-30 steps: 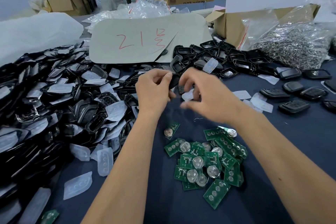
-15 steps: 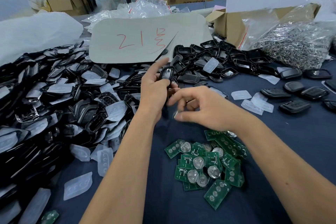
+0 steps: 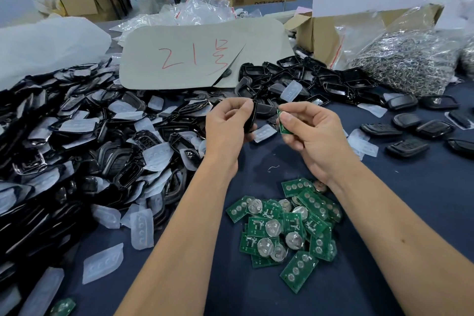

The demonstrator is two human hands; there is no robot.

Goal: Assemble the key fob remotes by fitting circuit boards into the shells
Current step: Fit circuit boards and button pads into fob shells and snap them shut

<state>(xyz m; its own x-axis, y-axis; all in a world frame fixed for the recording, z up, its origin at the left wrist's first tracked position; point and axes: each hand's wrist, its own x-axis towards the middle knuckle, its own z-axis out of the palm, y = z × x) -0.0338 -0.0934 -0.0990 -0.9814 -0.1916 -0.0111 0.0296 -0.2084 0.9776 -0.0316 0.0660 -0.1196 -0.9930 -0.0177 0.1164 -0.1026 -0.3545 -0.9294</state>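
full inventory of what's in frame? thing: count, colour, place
black shell: one, black, held in left hand
circuit board: one, green, pinched in right hand
loose circuit boards: a pile, green with silver coin cells, near centre of table
empty shells: large heap, black, left side
button pads: many, translucent white, scattered among the shells
closed fobs: several, black, right
card: one, grey with red writing, far centre
bag of metal rings: one, silver, far right
left hand: grips shell
right hand: pinches board

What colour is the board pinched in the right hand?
Green; the circuit board held by the right hand shows in the head view.
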